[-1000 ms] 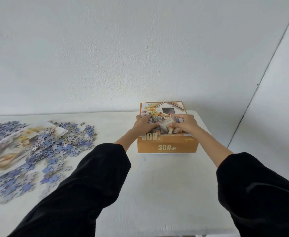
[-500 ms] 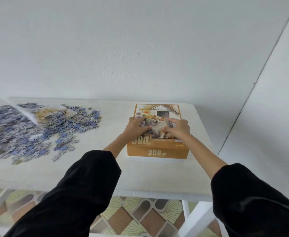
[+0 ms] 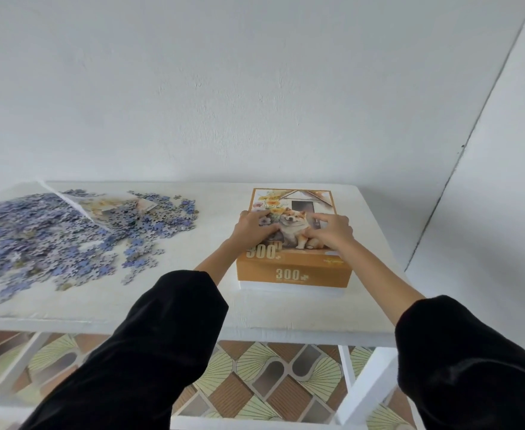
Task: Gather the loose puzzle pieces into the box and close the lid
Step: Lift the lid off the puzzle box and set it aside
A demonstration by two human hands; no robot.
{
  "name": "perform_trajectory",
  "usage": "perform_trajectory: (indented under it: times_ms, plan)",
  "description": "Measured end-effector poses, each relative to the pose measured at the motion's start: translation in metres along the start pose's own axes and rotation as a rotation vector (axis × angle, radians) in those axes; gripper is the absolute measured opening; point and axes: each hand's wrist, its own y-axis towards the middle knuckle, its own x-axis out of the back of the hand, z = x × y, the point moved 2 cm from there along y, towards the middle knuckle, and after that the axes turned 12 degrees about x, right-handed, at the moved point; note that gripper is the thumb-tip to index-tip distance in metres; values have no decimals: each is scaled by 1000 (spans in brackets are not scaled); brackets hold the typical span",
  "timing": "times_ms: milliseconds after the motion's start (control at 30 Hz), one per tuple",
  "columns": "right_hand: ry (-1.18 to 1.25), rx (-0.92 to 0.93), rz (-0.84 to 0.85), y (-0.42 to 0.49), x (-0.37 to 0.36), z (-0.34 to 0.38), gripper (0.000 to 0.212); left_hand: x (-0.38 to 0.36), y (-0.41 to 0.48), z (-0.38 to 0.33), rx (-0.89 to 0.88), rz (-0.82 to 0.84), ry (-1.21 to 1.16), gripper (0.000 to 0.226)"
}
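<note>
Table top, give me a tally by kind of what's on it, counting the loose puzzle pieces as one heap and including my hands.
Puzzle box, lid on: 1
Heap of loose puzzle pieces: 1
Printed sheet lying among the pieces: 1
Hands on the lid: 2, left hand and right hand
Total: 5

Likely a home room, plain white plastered walls [image 3: 255, 88], white tabletop [image 3: 174, 293] set in a corner, patterned brown-and-yellow floor tiles [image 3: 267, 386], a jigsaw pastime spread out
</note>
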Motion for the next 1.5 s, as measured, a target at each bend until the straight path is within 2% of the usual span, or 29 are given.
perform_trajectory:
  times_ms: [300,933,1300,1500]
  plan:
    - [14,4,-51,4,6,12,44,15,6,-7,-28,-12,-12,58]
    - [-7,37,-107,25,20,34,36,35,15,-24,-31,-45,-44,58]
    - [32,19,-198,54,77,24,23,32,45,-86,-128,52,-32,56]
    - [23,24,-239,80,120,1,18,7,67,-134,-136,68,-41,57]
